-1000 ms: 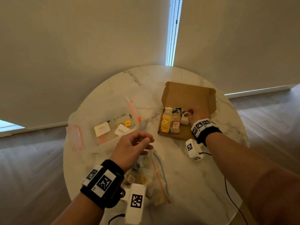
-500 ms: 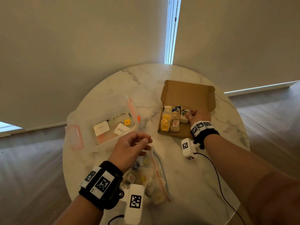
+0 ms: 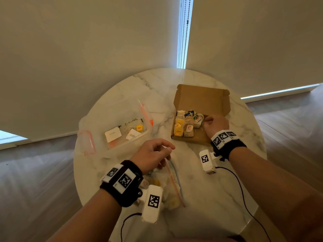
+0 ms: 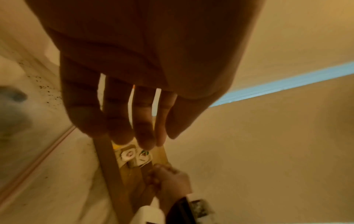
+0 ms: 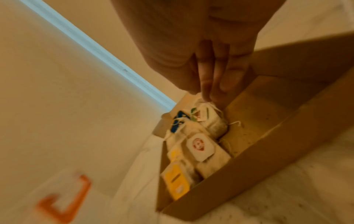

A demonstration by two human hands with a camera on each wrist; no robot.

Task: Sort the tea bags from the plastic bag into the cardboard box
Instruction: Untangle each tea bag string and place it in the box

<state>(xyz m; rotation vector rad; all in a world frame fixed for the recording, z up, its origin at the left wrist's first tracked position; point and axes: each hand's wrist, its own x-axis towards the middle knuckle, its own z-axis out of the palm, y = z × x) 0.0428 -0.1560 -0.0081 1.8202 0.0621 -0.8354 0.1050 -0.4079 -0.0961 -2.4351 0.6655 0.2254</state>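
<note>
An open cardboard box (image 3: 201, 100) sits on the far right of the table, with several tea bags (image 3: 180, 128) lined up in its left half. My right hand (image 3: 207, 120) is inside the box, and its fingertips (image 5: 207, 95) pinch the top edge of a tea bag with a green tag (image 5: 208, 119), which stands against the others. A clear zip plastic bag (image 3: 172, 191) holding more tea bags lies near me, partly hidden under my left wrist. My left hand (image 3: 167, 150) holds up the bag's rim between thumb and forefinger.
A clear plastic container (image 3: 125, 109) with orange clips stands at the left and holds two white cards and a yellow tag. Its lid (image 3: 85, 142) leans beside it. The marble table (image 3: 201, 189) is round. A black cable (image 3: 241, 189) trails from my right wrist.
My right hand has drawn slightly to the right inside the box, staying at the green-tagged tea bag. My left hand has kept its hold on the bag.
</note>
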